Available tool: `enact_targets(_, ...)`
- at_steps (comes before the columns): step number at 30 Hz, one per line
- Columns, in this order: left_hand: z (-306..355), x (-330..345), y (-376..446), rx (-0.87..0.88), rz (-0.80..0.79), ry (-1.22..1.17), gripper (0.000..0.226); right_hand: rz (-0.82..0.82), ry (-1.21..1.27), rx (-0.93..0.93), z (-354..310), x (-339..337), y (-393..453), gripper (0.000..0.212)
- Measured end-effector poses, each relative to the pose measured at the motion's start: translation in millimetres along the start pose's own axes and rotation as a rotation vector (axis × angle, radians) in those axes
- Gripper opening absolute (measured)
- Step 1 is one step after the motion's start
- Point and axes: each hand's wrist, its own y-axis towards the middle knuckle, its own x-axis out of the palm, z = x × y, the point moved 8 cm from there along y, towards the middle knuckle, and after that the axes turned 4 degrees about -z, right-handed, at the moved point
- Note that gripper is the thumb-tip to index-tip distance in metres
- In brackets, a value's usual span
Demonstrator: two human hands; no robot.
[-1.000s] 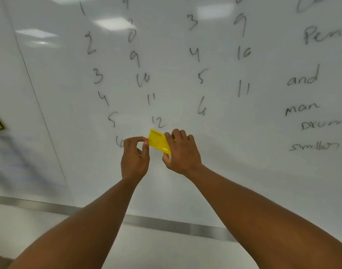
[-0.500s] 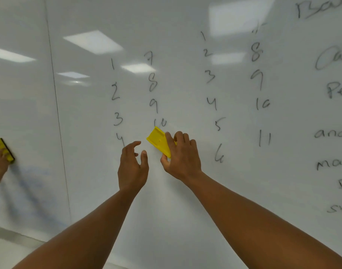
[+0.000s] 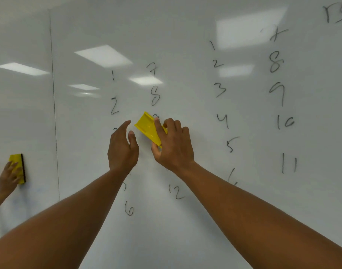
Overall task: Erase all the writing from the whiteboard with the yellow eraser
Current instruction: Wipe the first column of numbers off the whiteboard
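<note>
My right hand grips the yellow eraser against the whiteboard, tilted, its upper end just under the written 8 and over the 9. My left hand hovers right beside the eraser with relaxed fingers and holds nothing. Columns of black handwritten numbers cover the board: 1, 2 and 7, 8 above my hands, 6 and 12 below, and 1 to 6 and 8 to 11 to the right. Part of the left columns is hidden behind my hands and forearms.
At the far left another person's hand holds a second yellow eraser on the neighbouring board panel, past a vertical seam. More writing shows at the top right corner. Ceiling lights reflect on the board.
My left hand let go of the eraser and opened beside it. My right hand carried the eraser up the second column, from the 12 to the 9. The view tilted upward.
</note>
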Motion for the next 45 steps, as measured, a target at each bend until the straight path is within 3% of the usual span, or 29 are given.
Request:
enact_targets(21,-34.8,-42.0,169.1,0.196,0.189,-0.086,0.048,0.279,-0.077,-0.024,-48.0,1.5,128.2,0.038)
enact_targets(35,-75.5,-28.7,202.5,0.347,0.09,0.009,0.053,0.198,-0.256,-0.029,-79.6,41.2,172.0,0.04)
enact_targets(45,-83.0,-23.6,203.4,0.411,0.135,-0.054,0.053,0.239,-0.285,-0.133,-92.7,50.3,181.3,0.043)
